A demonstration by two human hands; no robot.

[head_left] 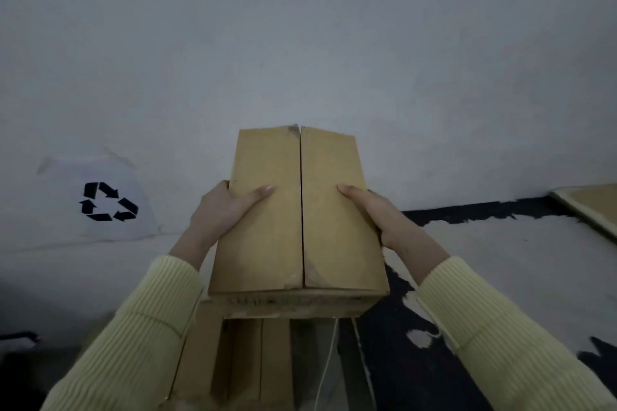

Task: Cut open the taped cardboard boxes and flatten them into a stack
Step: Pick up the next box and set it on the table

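Both your arms reach forward in pale yellow ribbed sleeves, forearms angling inward so the wrists close in on either side of one cardboard box. Your left grip is clamped on the box's left edge: the thumb lies flat across the top face, pointing inward, and the fingers wrap down the side, out of sight. Your right grip mirrors it on the right edge, its thumb flat on the top face and the fingers hidden behind the side wall.

The box sits between the two grips, held up off the floor, its long axis running away from you and its near end lower than the far end. Both grips hold it about halfway along its length. A dark slit between the two top flaps runs straight down the middle, between your thumbs, with a small grey scrap at its far end.

Directly under the grips and the box lies more brown cardboard, with a thin pale cord hanging beside it. Out beyond your left grip, a white sheet with a black recycling symbol is stuck on the grey wall. Well off past your right grip, a flat cardboard piece lies on the black-and-white floor.
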